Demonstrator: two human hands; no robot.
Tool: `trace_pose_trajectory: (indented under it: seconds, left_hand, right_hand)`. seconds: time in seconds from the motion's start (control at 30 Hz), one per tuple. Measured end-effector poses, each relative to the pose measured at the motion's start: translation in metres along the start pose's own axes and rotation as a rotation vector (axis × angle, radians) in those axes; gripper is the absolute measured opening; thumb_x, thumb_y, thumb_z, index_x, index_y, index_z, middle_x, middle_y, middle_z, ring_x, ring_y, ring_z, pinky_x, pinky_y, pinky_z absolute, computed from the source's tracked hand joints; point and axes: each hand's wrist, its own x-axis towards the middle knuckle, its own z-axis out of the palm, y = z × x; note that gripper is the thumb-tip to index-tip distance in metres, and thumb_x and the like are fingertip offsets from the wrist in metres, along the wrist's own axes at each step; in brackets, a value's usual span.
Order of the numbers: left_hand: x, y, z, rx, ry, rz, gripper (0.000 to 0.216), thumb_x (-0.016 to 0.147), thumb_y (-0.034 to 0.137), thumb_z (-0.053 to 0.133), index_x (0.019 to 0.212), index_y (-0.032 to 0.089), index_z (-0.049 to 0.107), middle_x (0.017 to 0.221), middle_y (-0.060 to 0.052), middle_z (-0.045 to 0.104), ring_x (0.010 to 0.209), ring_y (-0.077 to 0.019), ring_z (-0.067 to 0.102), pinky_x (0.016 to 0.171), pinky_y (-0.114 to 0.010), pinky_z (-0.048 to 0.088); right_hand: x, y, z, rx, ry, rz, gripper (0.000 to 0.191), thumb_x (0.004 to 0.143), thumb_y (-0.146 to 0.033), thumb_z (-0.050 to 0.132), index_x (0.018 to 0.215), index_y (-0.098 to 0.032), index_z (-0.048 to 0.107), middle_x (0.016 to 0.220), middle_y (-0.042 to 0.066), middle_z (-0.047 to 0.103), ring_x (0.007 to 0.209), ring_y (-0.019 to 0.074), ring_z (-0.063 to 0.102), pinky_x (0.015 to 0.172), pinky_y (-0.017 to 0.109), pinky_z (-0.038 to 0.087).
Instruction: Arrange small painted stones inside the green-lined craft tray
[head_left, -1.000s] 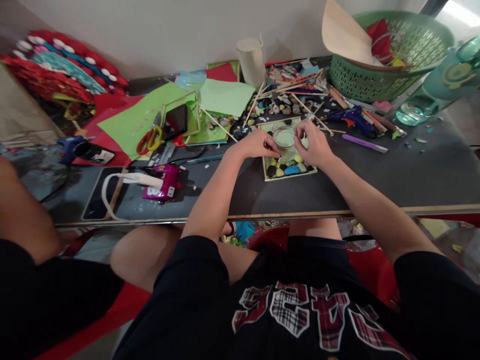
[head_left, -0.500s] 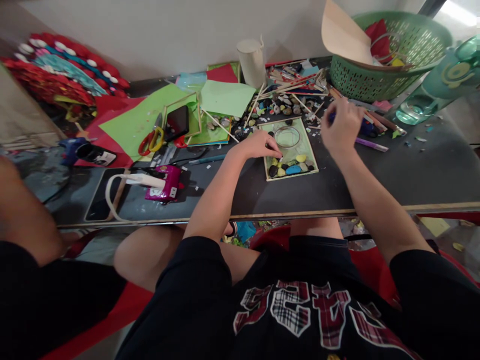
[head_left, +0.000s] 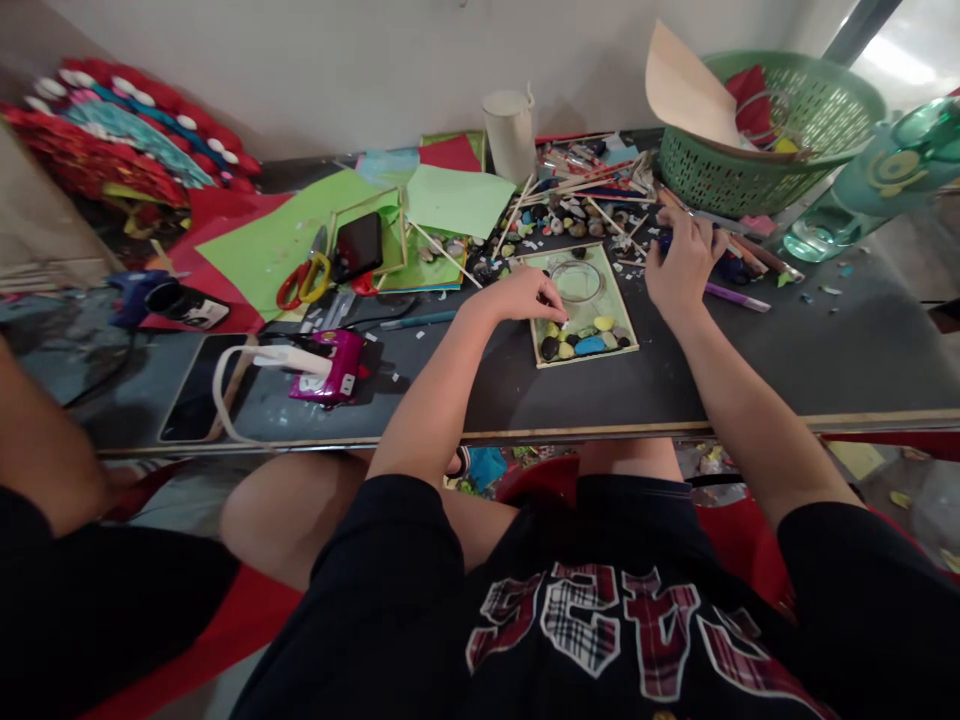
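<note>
My left hand (head_left: pixel 534 294) hovers at the left side of a pale green panel (head_left: pixel 613 290) with a thin wooden frame. Its fingertips are pinched just above the stones; a tiny whitish bit shows there, too small to name. Painted pebbles, among them a blue stone (head_left: pixel 589 345) and a yellow stone (head_left: pixel 604 324), line the panel's lower edge. A clear ring (head_left: pixel 576 282) lies higher on the panel. To the right of the panel, my right hand (head_left: pixel 684 262) has its fingers curled over a dark blue object (head_left: pixel 664 243), mostly hidden.
Behind the panel lie loose pebbles (head_left: pixel 555 215) and sticks. A green basket (head_left: pixel 705 165) and a water bottle (head_left: pixel 817 235) stand at right. Scissors (head_left: pixel 304 283), a phone (head_left: pixel 201 390) and a purple power adapter (head_left: pixel 330 368) are at left. A person's arm (head_left: pixel 45 430) is at far left.
My right hand has come down slightly toward the table, its fingers now draped over the dark blue object. The left hand keeps its pinch over the stones, and the view has tilted a little.
</note>
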Motion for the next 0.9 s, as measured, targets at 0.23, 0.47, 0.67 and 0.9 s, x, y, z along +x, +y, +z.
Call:
trace_pose_trajectory:
  seconds: [0.23,0.47,0.67,0.9]
  left_hand:
    - [0.001,-0.012,0.005,-0.143,0.118,0.042,0.027,0.076,0.047,0.085,0.078,0.020,0.082,0.079,-0.007,0.080,0.069,-0.0198,0.071,0.068,-0.032,0.054]
    - [0.008,-0.032,0.010,-0.034,0.521,0.009,0.053,0.089,0.066,0.064,0.077,0.017,0.079,0.075,-0.008,0.077,0.070,-0.0187,0.067,0.067,-0.031,0.051]
    - [0.010,-0.040,0.012,0.205,0.641,-0.006,0.035,0.096,0.045,0.059,0.088,0.018,0.081,0.083,-0.008,0.076,0.070,-0.0175,0.063,0.072,-0.033,0.051]
    - [0.007,-0.034,0.014,0.306,0.407,0.127,0.036,0.082,0.017,0.061,0.112,0.021,0.081,0.126,-0.010,0.072,0.115,-0.0277,0.068,0.102,-0.044,0.055]
  right_hand:
    - [0.010,0.020,0.000,0.017,0.129,0.003,0.035,0.098,-0.035,0.048,0.129,-0.023,0.056,0.121,0.016,0.065,0.127,0.0386,0.054,0.113,0.068,0.032]
    - [0.012,0.018,-0.011,0.081,0.146,0.060,0.047,0.096,-0.024,0.045,0.142,-0.022,0.049,0.118,0.014,0.070,0.130,0.0389,0.052,0.116,0.071,0.025]
    - [0.009,0.011,-0.016,0.183,0.150,0.047,0.063,0.101,-0.029,0.043,0.162,-0.023,0.029,0.155,0.019,0.053,0.142,0.0397,0.039,0.119,0.071,0.016]
    - [0.006,0.011,0.004,0.091,-0.031,-0.095,0.046,0.098,-0.035,0.046,0.142,-0.028,0.056,0.148,0.016,0.056,0.145,0.0427,0.041,0.115,0.072,0.031]
